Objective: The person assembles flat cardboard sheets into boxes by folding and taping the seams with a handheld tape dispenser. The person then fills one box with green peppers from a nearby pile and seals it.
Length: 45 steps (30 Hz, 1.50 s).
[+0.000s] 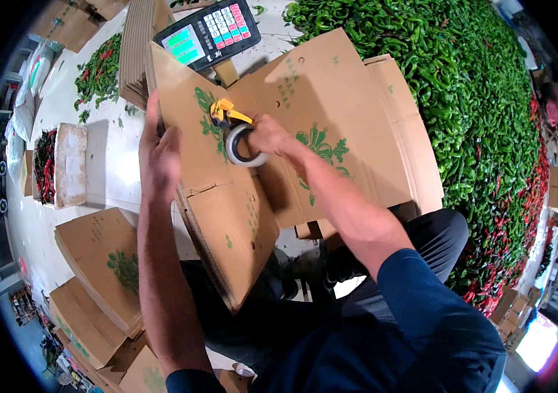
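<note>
My left hand (pixel 161 157) grips the left edge of a folded cardboard box (pixel 190 141) printed with green leaf motifs, its thumb on the near face and the other fingers mostly hidden behind. The box stands tilted up on edge before me. In my right hand (pixel 269 136) is a tape dispenser (pixel 230 112) with a yellow head and a roll of clear tape. The dispenser is over the box face; whether it touches the board I cannot tell. Beneath my right forearm lies another flat cardboard piece (pixel 331 85) with the same green print.
A digital scale display (pixel 209 33) stands behind the cardboard, beside a stack of flattened boxes (pixel 136 52). A large heap of green and red peppers (pixel 482 111) fills the right side. On the left are a box of red peppers (pixel 69 167) and several cartons (pixel 99 262).
</note>
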Motion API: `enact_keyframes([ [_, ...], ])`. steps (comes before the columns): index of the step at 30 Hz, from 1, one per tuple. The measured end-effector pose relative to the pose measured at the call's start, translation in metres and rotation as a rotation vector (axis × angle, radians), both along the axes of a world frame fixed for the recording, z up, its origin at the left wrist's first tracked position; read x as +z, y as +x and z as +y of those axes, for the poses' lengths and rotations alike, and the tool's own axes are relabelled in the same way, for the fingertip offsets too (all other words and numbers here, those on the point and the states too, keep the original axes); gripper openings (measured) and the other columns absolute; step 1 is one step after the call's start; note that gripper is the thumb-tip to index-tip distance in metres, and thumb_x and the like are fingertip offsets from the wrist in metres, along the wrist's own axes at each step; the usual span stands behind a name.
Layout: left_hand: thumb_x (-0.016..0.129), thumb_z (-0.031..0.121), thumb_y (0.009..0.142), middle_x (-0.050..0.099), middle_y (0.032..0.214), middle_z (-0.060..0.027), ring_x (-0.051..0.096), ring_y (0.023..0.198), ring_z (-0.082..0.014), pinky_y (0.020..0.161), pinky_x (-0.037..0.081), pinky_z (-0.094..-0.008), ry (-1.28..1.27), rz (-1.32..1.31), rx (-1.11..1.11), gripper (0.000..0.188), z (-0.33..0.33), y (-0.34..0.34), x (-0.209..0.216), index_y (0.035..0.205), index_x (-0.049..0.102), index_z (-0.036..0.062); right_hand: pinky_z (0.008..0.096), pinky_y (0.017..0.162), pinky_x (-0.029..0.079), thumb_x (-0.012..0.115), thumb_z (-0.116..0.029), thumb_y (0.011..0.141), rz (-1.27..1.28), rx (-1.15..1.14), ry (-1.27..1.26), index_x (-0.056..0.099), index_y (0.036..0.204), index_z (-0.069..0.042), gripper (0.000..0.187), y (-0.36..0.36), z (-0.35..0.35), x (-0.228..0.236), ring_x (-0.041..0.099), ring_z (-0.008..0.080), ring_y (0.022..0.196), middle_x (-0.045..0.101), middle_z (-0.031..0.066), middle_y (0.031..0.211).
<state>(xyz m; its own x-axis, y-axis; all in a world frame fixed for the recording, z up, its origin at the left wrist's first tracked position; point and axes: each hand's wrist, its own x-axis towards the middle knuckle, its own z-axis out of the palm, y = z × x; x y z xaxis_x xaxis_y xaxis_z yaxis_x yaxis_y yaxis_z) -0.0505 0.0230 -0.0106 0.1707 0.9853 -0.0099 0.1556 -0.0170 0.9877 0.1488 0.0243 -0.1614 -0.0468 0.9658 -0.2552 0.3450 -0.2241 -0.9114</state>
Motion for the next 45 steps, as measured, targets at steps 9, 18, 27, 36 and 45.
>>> enact_keyframes([
  [9, 0.049, 0.007, 0.092, 0.055, 0.136, -0.0089, 0.056, 0.111, -0.0132, 0.092, 0.046, -0.0248, 0.036, -0.001, 0.019, 0.067, 0.003, -0.01, 0.0, 0.156, 0.027, 0.0015, 0.0382, 0.083, 0.053, 0.052, 0.004, 0.074, -0.207, 0.523, -0.423, 0.044, 0.15, -0.015, 0.079, 0.03, -0.151, 0.053, 0.068, 0.036, 0.095, 0.067, 0.0273, 0.106],
  [18, 0.048, 0.006, 0.091, 0.056, 0.136, -0.0106, 0.057, 0.11, -0.0139, 0.093, 0.045, -0.0251, 0.002, -0.031, 0.059, 0.066, 0.006, -0.01, 0.001, 0.155, 0.03, 0.0027, 0.0393, 0.072, 0.054, 0.067, -0.009, 0.071, -0.422, 1.118, -0.172, 0.07, 0.121, -0.015, 0.051, 0.018, -0.055, 0.024, 0.068, 0.0247, 0.084, 0.075, 0.0123, 0.1],
  [27, 0.045, 0.007, 0.093, 0.053, 0.144, -0.0137, 0.052, 0.126, -0.0184, 0.105, 0.039, -0.027, 0.021, 0.153, 0.163, 0.059, -0.008, 0.013, 0.015, 0.152, 0.038, 0.0028, 0.0422, 0.078, 0.054, 0.064, -0.006, 0.075, -0.635, 1.216, -0.299, 0.069, 0.116, -0.011, 0.041, -0.004, -0.077, 0.032, 0.069, 0.0319, 0.097, 0.072, 0.015, 0.108],
  [36, 0.038, 0.015, 0.091, 0.039, 0.156, -0.0137, 0.038, 0.142, -0.0213, 0.116, 0.026, -0.0299, 0.02, -0.142, 0.075, 0.063, 0.017, 0.001, -0.011, 0.152, 0.036, 0.0012, 0.0277, 0.09, 0.049, 0.07, 0.008, 0.063, 0.291, 1.035, -0.163, 0.037, 0.155, -0.021, 0.102, 0.044, -0.127, 0.197, 0.065, 0.0158, 0.1, 0.07, 0.0083, 0.118],
  [45, 0.05, 0.027, 0.097, 0.04, 0.157, -0.0114, 0.037, 0.143, -0.0213, 0.117, 0.025, -0.0298, -0.022, 0.146, 0.166, 0.062, -0.005, 0.012, 0.016, 0.154, 0.035, 0.0074, 0.0319, 0.08, 0.05, 0.068, -0.002, 0.064, 0.047, 1.037, -0.198, 0.024, 0.159, -0.013, 0.106, 0.032, -0.141, 0.208, 0.061, 0.0207, 0.089, 0.062, 0.0077, 0.101],
])
